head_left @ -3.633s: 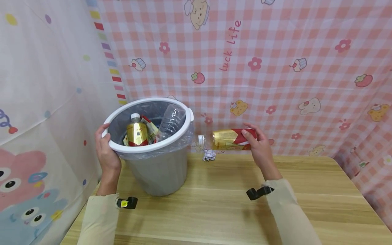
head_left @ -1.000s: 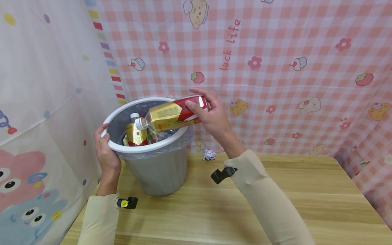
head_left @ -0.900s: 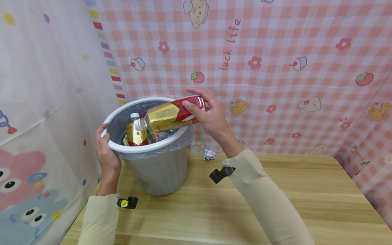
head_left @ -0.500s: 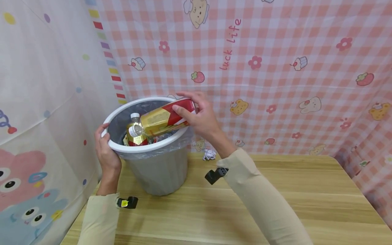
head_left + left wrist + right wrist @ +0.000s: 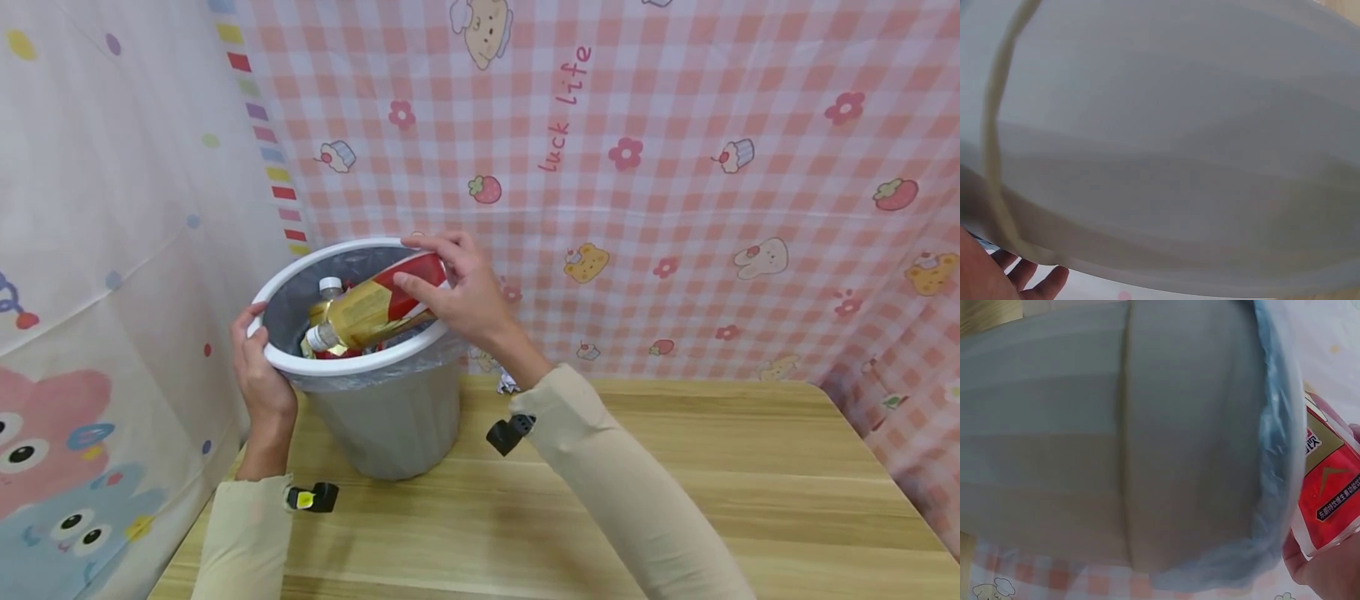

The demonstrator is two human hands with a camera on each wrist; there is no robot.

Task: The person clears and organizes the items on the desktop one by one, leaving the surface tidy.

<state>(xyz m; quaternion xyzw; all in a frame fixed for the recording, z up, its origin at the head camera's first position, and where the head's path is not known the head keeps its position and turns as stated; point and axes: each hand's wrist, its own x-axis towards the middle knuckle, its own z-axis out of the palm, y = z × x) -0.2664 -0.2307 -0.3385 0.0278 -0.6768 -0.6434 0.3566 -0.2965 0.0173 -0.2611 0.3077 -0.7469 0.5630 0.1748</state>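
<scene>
In the head view a grey trash can (image 5: 390, 425) with a white rim stands on the wooden table, lined with a clear plastic bag (image 5: 431, 360). My left hand (image 5: 262, 375) grips the rim on its left side. My right hand (image 5: 468, 292) holds a plastic drink bottle (image 5: 367, 310) with a gold and red label by its base end. The bottle slants cap-down over the can's mouth, its white cap inside the rim. Beneath it another capped bottle (image 5: 328, 287) shows in part. In the right wrist view the held bottle's red label (image 5: 1335, 494) appears past the rim.
A crumpled paper ball (image 5: 507, 382) lies on the table (image 5: 675, 500) right of the can, partly hidden by my right wrist. Pink checked cloth (image 5: 675, 208) hangs behind the table, and a white printed curtain (image 5: 135, 250) hangs at the left.
My right hand has carried the bottle from the right of the can to over its mouth, then farther left and lower into it. The left hand stays on the rim.
</scene>
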